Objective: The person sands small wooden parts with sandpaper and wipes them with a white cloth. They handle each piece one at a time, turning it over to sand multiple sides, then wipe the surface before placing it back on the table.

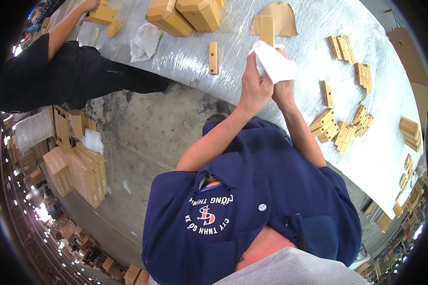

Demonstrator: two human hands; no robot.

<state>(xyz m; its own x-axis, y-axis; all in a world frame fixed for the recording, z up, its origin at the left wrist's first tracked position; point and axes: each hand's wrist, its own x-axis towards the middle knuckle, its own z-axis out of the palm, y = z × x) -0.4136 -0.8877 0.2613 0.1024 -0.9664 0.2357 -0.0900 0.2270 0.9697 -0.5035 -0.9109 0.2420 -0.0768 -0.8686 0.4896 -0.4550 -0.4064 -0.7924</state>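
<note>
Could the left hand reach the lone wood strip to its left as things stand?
Probably yes: only tabletop shows between the left hand and the strip, though that hand would likely have to release the cloth first.

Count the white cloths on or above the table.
2: a crumpled cloth on the table, and a held cloth between the left hand and right hand. Others may be hidden.

Right of centre near the top of the frame, we hold a crumpled white cloth [277,65]; it covers the lower end of a smooth, straight, yellowish wooden piece [267,29] pointing toward the top edge.
</note>
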